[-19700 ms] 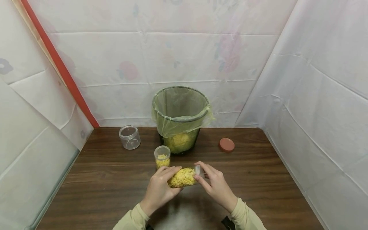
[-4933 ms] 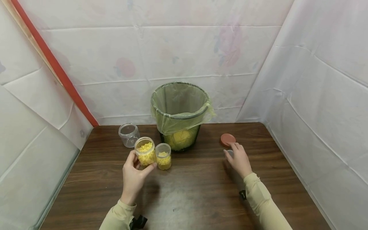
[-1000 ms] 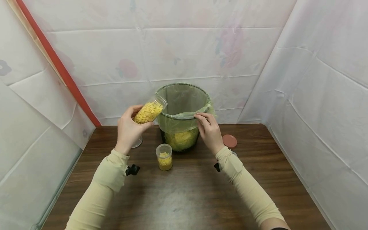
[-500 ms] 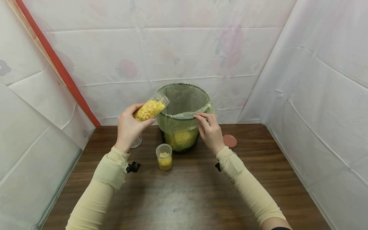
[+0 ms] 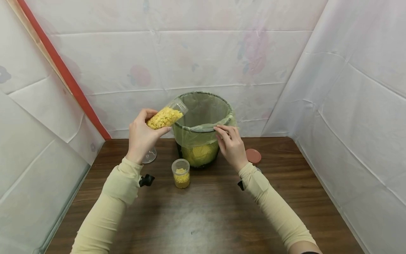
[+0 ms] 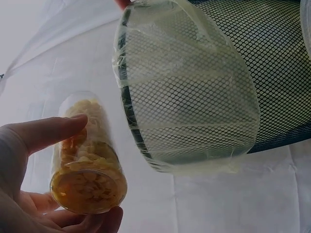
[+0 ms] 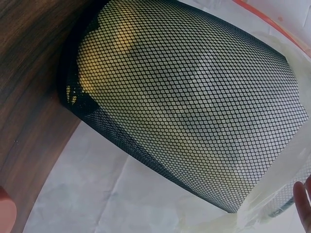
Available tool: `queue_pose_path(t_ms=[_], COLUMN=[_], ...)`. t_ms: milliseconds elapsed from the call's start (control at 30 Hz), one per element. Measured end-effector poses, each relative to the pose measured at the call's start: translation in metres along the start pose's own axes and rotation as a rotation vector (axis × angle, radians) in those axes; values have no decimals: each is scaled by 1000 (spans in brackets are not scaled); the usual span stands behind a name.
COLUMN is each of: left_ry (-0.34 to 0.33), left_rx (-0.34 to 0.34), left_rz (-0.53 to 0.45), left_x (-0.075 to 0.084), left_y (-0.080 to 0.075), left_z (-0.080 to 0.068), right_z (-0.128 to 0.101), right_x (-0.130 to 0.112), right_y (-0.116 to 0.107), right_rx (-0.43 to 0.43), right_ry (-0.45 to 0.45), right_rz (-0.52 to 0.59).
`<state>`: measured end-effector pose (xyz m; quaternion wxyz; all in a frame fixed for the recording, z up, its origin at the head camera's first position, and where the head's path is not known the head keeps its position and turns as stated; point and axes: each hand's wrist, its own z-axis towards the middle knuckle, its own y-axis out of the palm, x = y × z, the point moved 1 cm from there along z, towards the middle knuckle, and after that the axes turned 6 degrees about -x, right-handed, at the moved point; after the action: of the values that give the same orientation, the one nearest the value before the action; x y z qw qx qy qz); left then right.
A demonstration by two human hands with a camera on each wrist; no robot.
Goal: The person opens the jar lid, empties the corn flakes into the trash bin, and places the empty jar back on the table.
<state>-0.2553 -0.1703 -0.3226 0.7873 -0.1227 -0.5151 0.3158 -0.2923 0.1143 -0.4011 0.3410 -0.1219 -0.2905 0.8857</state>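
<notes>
My left hand (image 5: 139,135) grips a clear jar (image 5: 165,119) of yellow flakes, tilted with its uncapped mouth at the left rim of the mesh waste bin (image 5: 200,155). The flakes reach toward the lower side of the mouth. In the left wrist view the jar's base (image 6: 90,189) faces the camera, thumb along its side. A thin greenish bag (image 5: 190,138) lines the bin and folds over its rim. At the front right of that rim, my right hand (image 5: 233,146) pinches the bag edge. Only its fingertips (image 7: 302,206) show in the right wrist view.
A second clear jar (image 5: 181,179), partly filled with yellow bits, stands uncapped before the bin. Another clear jar (image 5: 150,156) is mostly hidden behind my left hand. A reddish lid (image 5: 253,156) and a partly covered clear lid (image 5: 258,169) lie right on the wooden table (image 5: 203,218).
Earlier both hands held the capped jar; its lid then went down at the right. Over the last second the left hand has raised and tipped the jar further; the right hand stays at the rim.
</notes>
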Motion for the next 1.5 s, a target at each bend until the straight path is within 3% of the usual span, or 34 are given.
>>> queue_pose_path(t_ms=[1500], left_ry=[100], left_rx=[20], left_rz=[79], left_x=[11], left_y=[-5], left_z=[8], right_z=[0], right_x=[-2], right_y=[0], right_rx=[8], right_ry=[0], right_rz=[-15])
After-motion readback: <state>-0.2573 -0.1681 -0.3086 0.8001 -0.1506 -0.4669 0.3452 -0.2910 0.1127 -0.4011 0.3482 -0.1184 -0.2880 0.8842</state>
